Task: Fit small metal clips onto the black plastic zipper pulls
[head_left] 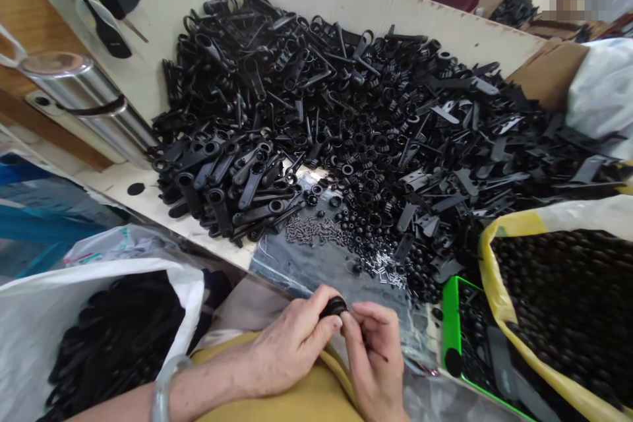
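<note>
Near the table's front edge, my left hand (291, 339) is closed on a small rounded black plastic part (333, 306), held between thumb and fingers. My right hand (373, 349) meets it from the other side, its thumb and forefinger pinched at the part's edge. Whatever lies between those right fingertips is hidden. Just beyond my hands, a dark mat (297, 264) bears a patch of tiny metal springs (314, 231), a scatter of short silvery pins (388, 269) and small black balls (353, 231).
A large heap of black plastic handles (257, 171), rings (376, 145) and flat pieces (465, 181) covers the table. Left are a steel flask (93, 102) and a white sack (185, 290) of black parts. Right stand a green tray (451, 323) and a yellow-edged sack (494, 297).
</note>
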Demonstrator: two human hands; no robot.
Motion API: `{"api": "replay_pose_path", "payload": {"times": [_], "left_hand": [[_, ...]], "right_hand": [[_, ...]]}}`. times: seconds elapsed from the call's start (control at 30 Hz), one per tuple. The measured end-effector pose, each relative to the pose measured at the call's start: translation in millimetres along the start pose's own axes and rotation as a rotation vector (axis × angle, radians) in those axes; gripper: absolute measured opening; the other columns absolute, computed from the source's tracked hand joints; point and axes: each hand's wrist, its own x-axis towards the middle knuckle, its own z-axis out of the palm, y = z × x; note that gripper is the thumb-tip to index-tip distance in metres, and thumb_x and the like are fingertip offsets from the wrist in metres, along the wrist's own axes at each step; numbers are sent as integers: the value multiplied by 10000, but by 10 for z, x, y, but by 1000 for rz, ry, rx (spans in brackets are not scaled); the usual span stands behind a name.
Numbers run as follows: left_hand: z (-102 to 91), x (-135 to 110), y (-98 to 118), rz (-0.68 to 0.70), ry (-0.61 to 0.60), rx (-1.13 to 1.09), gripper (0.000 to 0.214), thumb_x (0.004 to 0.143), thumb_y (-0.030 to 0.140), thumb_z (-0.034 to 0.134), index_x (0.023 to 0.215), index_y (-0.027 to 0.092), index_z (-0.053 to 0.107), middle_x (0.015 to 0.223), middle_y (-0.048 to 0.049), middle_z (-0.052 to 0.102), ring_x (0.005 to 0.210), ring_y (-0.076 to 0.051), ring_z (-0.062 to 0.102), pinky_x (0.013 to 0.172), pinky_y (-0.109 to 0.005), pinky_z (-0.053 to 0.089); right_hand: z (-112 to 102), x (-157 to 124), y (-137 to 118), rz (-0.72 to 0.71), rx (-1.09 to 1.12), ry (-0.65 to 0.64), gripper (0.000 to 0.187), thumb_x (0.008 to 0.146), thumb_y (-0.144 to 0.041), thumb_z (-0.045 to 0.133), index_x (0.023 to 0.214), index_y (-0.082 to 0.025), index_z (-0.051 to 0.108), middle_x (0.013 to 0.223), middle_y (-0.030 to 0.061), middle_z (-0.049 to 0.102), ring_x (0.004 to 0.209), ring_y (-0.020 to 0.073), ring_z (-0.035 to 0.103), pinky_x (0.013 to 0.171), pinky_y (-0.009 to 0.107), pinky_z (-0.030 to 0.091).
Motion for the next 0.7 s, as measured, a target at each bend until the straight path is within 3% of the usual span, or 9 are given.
{"api": "replay_pose_path", "payload": {"times": [0.1,0.2,0.27,0.4,0.5,0.57,0.7], "left_hand": [[-52,-29,17,45,-37,37,380,1080,429,360,1336,273,594,1150,-78,714,1085,-274,648,974,-369,451],[-104,-37,13,101,-49,68,368,1084,401,392,1392,286,558,1299,-73,703,1190,-258,643,1035,-348,446],[-130,-6,1,143,-4,168,383,1092,381,378,1423,277,541,1360,-85,685,1249,-260,629,1073,-367,441],[-157,114,-36,283,149,427,411,1054,267,387,1428,223,553,1370,-144,681,1276,-323,620,1110,-520,440],[-183,178,-62,161,220,332,423,980,286,525,1398,221,546,1289,-129,713,1208,-320,653,1059,-523,490],[-209,197,-79,28,196,200,358,942,342,603,1286,241,609,1188,-89,742,1145,-303,669,1017,-481,515],[-246,210,-118,-29,146,-40,287,862,360,701,1124,248,672,1140,-50,740,1134,-276,649,982,-387,509]], "right_hand": [[26,-18,15,162,112,-35,158,1045,-384,619,1116,-249,578,676,-72,563,554,113,571,541,180,507],[15,41,1,289,207,-122,221,1024,-428,642,1111,-231,596,657,-75,529,552,116,513,536,194,457],[-1,139,-29,342,298,-179,257,1006,-452,661,1098,-215,625,689,-52,569,562,114,507,541,204,445],[-9,396,-91,416,393,-215,373,963,-523,692,1137,-194,676,761,-15,624,579,111,497,555,221,446],[26,533,-88,456,352,-226,416,918,-533,738,1151,-188,719,762,-1,655,601,125,526,560,230,441],[60,585,-75,439,318,-274,405,930,-532,712,1139,-188,753,809,31,708,648,154,591,599,256,472],[107,659,-99,268,207,-325,300,1005,-437,608,1049,-208,797,864,44,737,783,194,675,721,289,508]]}}
